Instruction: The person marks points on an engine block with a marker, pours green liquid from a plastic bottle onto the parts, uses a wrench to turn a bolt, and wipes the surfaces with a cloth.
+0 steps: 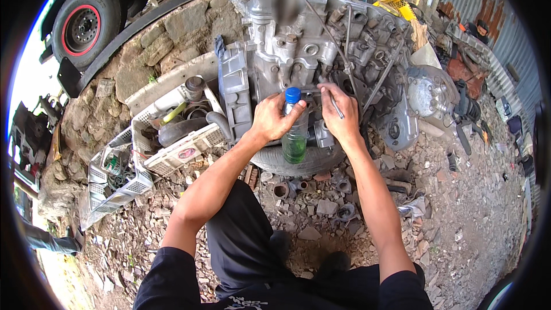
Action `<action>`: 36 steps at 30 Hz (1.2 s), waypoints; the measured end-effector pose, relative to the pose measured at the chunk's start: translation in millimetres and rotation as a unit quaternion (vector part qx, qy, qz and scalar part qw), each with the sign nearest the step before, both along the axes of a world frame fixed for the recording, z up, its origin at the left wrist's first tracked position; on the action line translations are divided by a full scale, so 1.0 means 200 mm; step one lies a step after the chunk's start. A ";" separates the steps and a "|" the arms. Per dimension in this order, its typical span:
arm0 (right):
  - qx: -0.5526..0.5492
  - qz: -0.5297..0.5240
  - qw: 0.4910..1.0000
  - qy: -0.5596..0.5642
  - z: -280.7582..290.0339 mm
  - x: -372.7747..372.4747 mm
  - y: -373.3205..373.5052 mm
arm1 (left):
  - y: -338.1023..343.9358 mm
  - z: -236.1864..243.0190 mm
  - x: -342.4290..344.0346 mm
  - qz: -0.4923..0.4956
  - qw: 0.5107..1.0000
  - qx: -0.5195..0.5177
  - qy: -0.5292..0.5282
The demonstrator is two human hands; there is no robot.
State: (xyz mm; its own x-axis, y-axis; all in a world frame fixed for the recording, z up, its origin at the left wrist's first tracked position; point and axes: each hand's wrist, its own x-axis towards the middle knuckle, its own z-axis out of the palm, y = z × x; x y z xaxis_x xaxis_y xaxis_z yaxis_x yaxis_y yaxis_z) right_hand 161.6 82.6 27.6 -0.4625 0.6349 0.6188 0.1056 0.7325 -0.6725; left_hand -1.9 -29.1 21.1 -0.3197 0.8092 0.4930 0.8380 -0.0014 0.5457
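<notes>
My left hand (272, 117) is closed round the neck of a clear plastic bottle (295, 144) with a blue cap on and green liquid in its lower part. The bottle stands roughly upright in front of a large grey engine (307, 51). My right hand (342, 113) is close by on the right, its fingers closed on a thin metal rod (336, 105). The rod's far end is hidden by the fingers, so I cannot tell its kind. Both hands are at the engine's near side, above a tyre (313, 162) lying beneath it.
White plastic crates (192, 150) with hoses and parts stand at the left by a stone wall (195, 26). A vehicle wheel (82, 28) is at the far left. A round metal housing (429, 93) sits right of the engine. Rubble and loose parts cover the ground (447, 212).
</notes>
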 end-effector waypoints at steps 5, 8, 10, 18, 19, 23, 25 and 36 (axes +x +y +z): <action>-0.024 0.003 1.000 -0.014 0.02 0.02 0.01 | -0.01 0.00 0.01 0.005 1.000 0.010 -0.007; 0.014 0.000 0.999 0.036 0.02 0.02 0.03 | 0.01 0.01 0.04 -0.006 0.999 0.016 -0.029; -0.021 0.002 1.000 0.001 0.00 0.01 0.02 | 0.01 0.01 0.04 0.001 1.000 0.006 -0.017; 0.001 0.053 0.998 0.032 -0.03 -0.01 0.03 | 0.01 0.00 0.05 -0.004 1.000 -0.006 0.006; 0.042 0.069 0.996 0.032 -0.01 0.00 0.04 | 0.00 0.00 0.05 -0.001 1.000 -0.003 0.005; -0.049 0.007 0.998 0.034 0.07 0.01 0.01 | -0.01 0.02 0.04 0.002 1.000 0.002 -0.014; 0.010 0.044 0.997 0.068 -0.02 -0.01 0.05 | 0.00 0.02 0.05 -0.003 1.000 0.006 -0.012; -0.016 0.031 0.995 0.090 0.05 0.00 0.01 | 0.00 -0.01 0.03 0.011 1.000 -0.005 -0.021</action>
State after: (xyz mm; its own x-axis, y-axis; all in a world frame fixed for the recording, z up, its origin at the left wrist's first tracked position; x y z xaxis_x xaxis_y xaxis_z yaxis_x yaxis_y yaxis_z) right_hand 161.0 84.6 37.5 -0.3856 0.6286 0.6754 -0.0633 0.7123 -0.6990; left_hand 4.0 -28.6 18.9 -0.3578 0.8062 0.4711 0.8146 0.0228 0.5796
